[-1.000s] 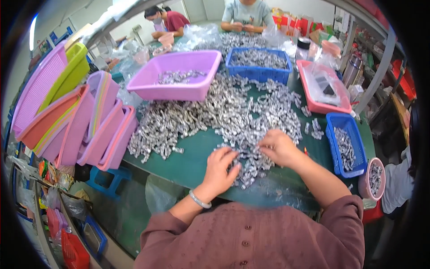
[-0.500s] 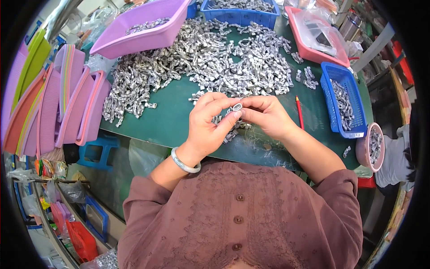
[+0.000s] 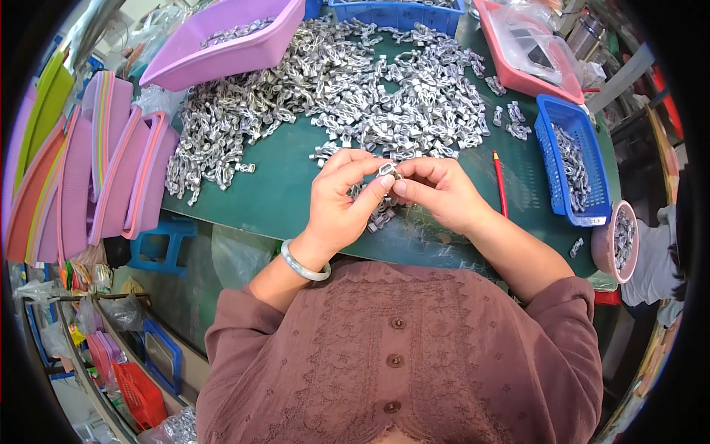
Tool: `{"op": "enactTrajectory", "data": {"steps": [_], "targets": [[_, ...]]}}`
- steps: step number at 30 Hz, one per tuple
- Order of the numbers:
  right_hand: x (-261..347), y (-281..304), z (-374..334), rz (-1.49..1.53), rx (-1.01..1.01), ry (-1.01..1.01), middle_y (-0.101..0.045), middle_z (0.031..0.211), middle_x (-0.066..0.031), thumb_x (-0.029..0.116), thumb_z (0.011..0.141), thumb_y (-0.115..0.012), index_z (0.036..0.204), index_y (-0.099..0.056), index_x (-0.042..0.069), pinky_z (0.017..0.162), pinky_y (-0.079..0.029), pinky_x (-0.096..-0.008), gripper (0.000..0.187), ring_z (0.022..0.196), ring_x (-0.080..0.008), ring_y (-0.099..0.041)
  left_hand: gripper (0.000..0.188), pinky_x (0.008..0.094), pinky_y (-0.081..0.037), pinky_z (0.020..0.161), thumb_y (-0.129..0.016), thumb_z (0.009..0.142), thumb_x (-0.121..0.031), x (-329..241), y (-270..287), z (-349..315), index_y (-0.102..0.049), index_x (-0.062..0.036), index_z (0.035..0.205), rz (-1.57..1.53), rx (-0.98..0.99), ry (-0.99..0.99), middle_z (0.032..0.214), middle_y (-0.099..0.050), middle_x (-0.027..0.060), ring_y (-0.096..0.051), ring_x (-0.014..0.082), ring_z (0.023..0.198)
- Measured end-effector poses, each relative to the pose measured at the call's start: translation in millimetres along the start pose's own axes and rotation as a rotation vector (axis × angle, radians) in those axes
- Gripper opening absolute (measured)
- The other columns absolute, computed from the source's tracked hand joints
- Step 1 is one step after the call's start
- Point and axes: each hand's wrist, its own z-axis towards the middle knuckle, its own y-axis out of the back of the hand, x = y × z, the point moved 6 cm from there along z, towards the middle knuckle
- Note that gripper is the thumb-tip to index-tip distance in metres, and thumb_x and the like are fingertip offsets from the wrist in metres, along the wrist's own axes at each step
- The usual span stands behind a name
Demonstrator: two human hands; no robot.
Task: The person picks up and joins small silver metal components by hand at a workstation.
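My left hand, with a pale bangle on its wrist, pinches a small silver metal link between thumb and fingers. From the other side my right hand closes thumb and fingertips on the same link. The fingers hide part of it, so its exact form is hard to make out. Just below the hands, partly covered by them, lies a small group of similar links on the green table. A large heap of silver metal links spreads beyond my hands.
At the back stand a purple basket and a blue basket. To the right are a red pencil, a blue basket of links, a pink tub and a red-pink tray. Stacked purple baskets stand left.
The link has turned between my fingertips, and less of its oval opening shows. Both hands stay in nearly the same place. The whole view has shifted slightly.
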Motion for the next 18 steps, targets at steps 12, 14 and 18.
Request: {"op": "enactTrajectory", "data": {"steps": [12,14,18], "targets": [[-5.7,-2.2,0.2,0.030,0.031,-0.053,-0.062,0.084,-0.0021,0.011,0.086,-0.057,0.098,-0.061,-0.001,0.068,-0.046,-0.0213,0.017,0.074,-0.0064,-0.055,0.017,0.0248,-0.043,0.069,-0.064,0.073,0.001,-1.1,-2.2,-3.7,-0.064,0.0001,0.090,0.007,0.009,-0.012,0.084,-0.057,0.0067,-0.053,0.0151,0.079],[-8.0,-1.4,0.5,0.022,0.033,-0.063,-0.061,0.083,-0.0016,0.010,0.086,-0.056,0.098,-0.061,-0.001,0.067,-0.046,-0.0211,0.017,0.073,-0.0061,-0.055,0.017,0.0249,-0.043,0.069,-0.065,0.073,0.000,-2.5,-3.4,-4.0,-0.064,-0.0005,0.090,0.015,0.005,-0.009,0.084,-0.057,0.0068,-0.054,0.0153,0.078],[-9.1,-1.5,1.3,0.017,0.029,-0.060,-0.061,0.081,-0.0005,0.009,0.085,-0.056,0.097,-0.061,0.000,0.065,-0.045,-0.0207,0.016,0.072,-0.0054,-0.054,0.017,0.0249,-0.043,0.068,-0.066,0.072,-0.001,-7.7,-4.6,-3.8,-0.064,-0.0015,0.089,0.121,0.020,-0.076,0.083,-0.057,0.0071,-0.054,0.0157,0.077]]}}
